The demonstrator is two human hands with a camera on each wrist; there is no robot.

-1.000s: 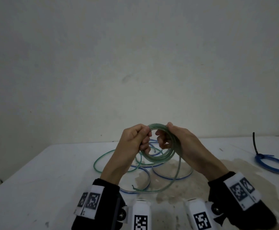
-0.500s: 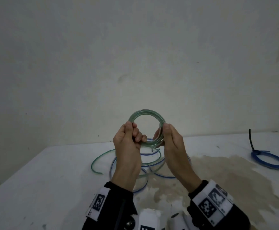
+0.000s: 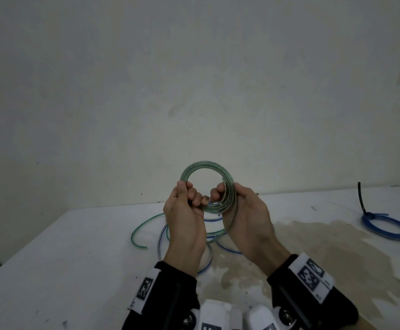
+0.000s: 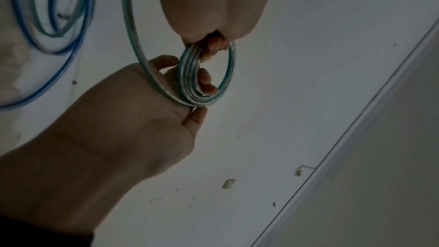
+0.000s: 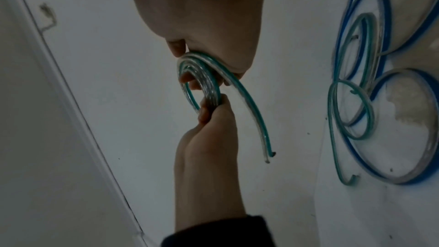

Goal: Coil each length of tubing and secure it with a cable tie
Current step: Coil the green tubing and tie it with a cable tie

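Hands (image 3: 214, 210) gripping green tubing coil (image 3: 207, 166), its loose end (image 5: 269, 157) visible only from right wrist

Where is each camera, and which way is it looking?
Head: on the person's head, looking forward and down at the table; both hands and sleeves show.
Left wrist: on the left wrist, looking along the left hand; the right hand shows too.
Right wrist: on the right wrist, looking along the right hand; the left hand shows too.
Shared: all see the green tube coil that both hands hold.

Green-striped clear tubing coil (image 3: 207, 166), blue tied coil (image 3: 388, 228), black cable tie (image 3: 361, 198), white table (image 3: 51, 270)
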